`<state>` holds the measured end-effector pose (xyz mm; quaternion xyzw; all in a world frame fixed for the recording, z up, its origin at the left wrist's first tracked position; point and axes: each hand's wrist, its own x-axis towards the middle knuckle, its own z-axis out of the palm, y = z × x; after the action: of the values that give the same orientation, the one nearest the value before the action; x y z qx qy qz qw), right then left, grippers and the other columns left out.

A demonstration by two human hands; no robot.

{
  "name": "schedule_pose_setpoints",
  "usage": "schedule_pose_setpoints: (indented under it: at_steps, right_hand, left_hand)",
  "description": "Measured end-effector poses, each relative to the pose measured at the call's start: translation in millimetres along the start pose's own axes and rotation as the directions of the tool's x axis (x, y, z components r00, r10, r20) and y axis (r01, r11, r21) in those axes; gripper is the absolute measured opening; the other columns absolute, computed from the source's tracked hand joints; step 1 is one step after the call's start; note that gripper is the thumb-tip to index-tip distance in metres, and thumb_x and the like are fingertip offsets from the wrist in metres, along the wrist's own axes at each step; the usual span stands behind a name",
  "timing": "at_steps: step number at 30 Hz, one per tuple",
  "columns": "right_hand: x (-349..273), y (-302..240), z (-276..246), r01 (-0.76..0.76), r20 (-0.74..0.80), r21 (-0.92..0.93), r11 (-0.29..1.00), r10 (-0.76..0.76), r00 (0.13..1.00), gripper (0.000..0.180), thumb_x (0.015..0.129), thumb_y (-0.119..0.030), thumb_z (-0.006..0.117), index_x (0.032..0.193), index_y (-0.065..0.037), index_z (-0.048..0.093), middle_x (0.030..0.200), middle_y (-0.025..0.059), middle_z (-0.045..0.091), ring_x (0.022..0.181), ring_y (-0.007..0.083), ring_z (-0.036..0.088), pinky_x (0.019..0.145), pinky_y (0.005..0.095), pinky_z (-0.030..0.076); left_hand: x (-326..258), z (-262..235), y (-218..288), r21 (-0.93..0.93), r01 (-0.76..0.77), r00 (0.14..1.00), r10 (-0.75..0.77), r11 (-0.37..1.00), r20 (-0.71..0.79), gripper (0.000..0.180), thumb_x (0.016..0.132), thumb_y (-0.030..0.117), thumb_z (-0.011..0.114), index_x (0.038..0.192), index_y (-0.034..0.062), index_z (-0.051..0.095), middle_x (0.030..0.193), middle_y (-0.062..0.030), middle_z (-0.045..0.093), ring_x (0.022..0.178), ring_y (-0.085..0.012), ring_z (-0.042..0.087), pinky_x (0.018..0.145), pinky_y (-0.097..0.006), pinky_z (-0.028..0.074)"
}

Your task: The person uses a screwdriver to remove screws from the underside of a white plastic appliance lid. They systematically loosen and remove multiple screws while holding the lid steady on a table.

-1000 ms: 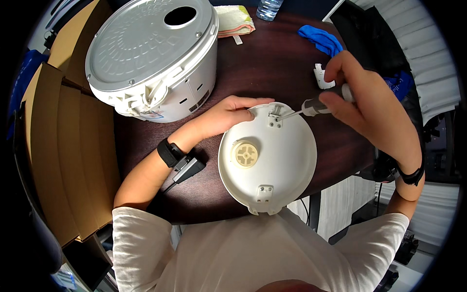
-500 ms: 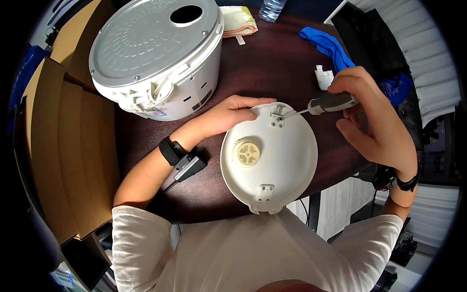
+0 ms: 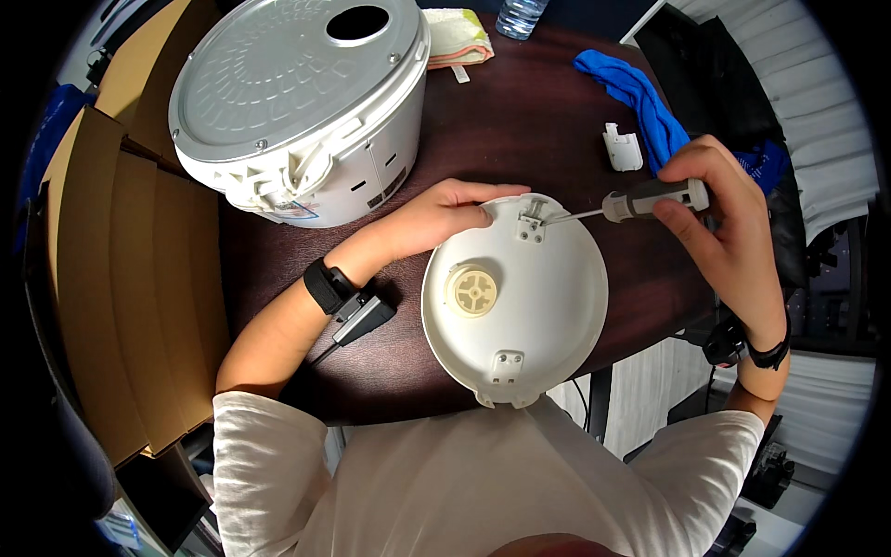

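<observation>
A white oval appliance lid (image 3: 552,302) lies with its hollow inner side up at the table's front edge. My left hand (image 3: 452,213) is closed on its far left rim, thumb inside and fingers outside. Between the thumb and fingers of my right hand (image 3: 733,213) is a screwdriver (image 3: 636,200) with a grey and white handle. Its shaft slants left to the small metal hinge bracket (image 3: 531,228) at the lid's far end; whether the tip sits in a screw is too small to tell. A round cream vent cap (image 3: 472,291) and a second screwed plate (image 3: 507,366) are on the lid.
Beyond my left arm stands a large white rice cooker body (image 3: 306,121) with a silver base plate on top. A white plastic piece (image 3: 623,148) and a blue cloth (image 3: 640,102) lie far right. Cardboard boxes (image 3: 139,278) border the left; a towel (image 3: 459,39) and bottle (image 3: 520,17) are behind.
My right hand has shifted its hold on the screwdriver, moving slightly right and turning so more of the handle's end shows. My left hand and the lid have barely moved.
</observation>
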<state>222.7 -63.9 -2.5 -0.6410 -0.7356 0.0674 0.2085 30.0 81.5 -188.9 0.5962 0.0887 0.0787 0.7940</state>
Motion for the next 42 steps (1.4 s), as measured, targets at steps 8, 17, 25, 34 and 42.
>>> schedule_pose_setpoints:
  at_steps: [8,17,25,34,42]
  right_hand:
    - [-3,2,2,0.016,-0.011,0.043,0.999,-0.016,1.0,0.025,0.073,0.004,0.069,0.094,-0.003,0.056,0.089,0.0051,0.055,0.073,0.0151,0.055,0.055,0.0223,0.041]
    - [-4,3,3,0.037,-0.023,0.07,0.997,-0.036,0.999,0.027,0.072,0.005,0.069,0.095,-0.003,0.056,0.09,0.0059,0.056,0.077,0.0161,0.057,0.056,0.0227,0.044]
    - [-4,-5,-1,0.092,0.038,0.002,0.996,-0.092,0.995,0.029,0.069,0.006,0.07,0.093,-0.003,0.058,0.09,0.0069,0.056,0.077,0.0188,0.057,0.055,0.0253,0.043]
    - [-7,-6,-2,0.083,0.039,-0.02,0.996,-0.083,0.996,0.03,0.068,0.006,0.07,0.094,-0.003,0.058,0.091,0.0068,0.056,0.075,0.018,0.057,0.055,0.0248,0.043]
    - [-9,-4,0,0.062,0.01,0.008,0.998,-0.062,0.998,0.03,0.069,0.006,0.069,0.095,-0.003,0.057,0.093,0.0069,0.056,0.076,0.0177,0.057,0.057,0.0248,0.044]
  left_hand:
    - [0,-1,-3,-0.012,0.007,1.0,-0.007,1.0,0.0,0.048,0.085,0.002,0.045,0.132,0.0033,0.048,0.117,-0.0062,0.061,0.1,-0.0096,0.057,0.09,-0.024,0.044]
    - [2,-1,-3,-0.014,-0.017,1.0,0.018,1.0,0.004,0.047,0.086,0.003,0.046,0.133,0.0021,0.047,0.119,-0.0065,0.06,0.103,-0.0102,0.056,0.091,-0.024,0.044]
    - [1,-2,-4,-0.026,-0.007,1.0,0.007,1.0,0.002,0.046,0.087,0.004,0.046,0.133,0.0016,0.047,0.121,-0.0069,0.059,0.104,-0.0106,0.056,0.092,-0.025,0.043]
    - [1,-1,-5,-0.03,-0.008,1.0,0.008,1.0,0.001,0.046,0.086,0.004,0.046,0.133,0.002,0.047,0.119,-0.0063,0.06,0.102,-0.0099,0.056,0.091,-0.024,0.044]
    - [1,-1,-4,-0.025,-0.006,1.0,0.005,1.0,-0.009,0.046,0.087,0.004,0.046,0.132,0.0021,0.047,0.119,-0.0066,0.06,0.102,-0.0099,0.056,0.091,-0.024,0.044]
